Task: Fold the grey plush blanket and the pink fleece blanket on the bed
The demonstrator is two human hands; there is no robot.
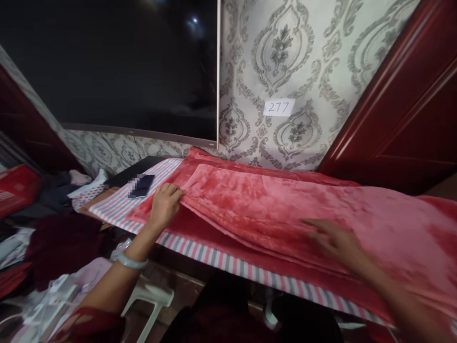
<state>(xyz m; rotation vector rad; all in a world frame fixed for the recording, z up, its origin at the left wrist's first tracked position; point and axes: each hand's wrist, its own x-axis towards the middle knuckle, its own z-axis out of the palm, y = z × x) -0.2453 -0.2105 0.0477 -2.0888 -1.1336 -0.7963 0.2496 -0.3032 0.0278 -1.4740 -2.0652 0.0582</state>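
A red-pink plush blanket (271, 200) lies folded in layers across a table covered with a pink, white and grey striped cloth (117, 202). My left hand (164, 202) grips the left edge of the blanket's upper layer, fingers curled around the fold. A pale bangle sits on that wrist. My right hand (337, 243) is blurred, fingers spread, flat over the blanket's front part; whether it touches the fabric I cannot tell.
A dark phone (142, 185) lies on the striped cloth just left of my left hand. A large dark screen (114, 66) hangs on the patterned wall, with a "277" label (279, 107). Clothes pile (46, 224) at left; white plastic stool (152, 297) below; red door (403, 119) right.
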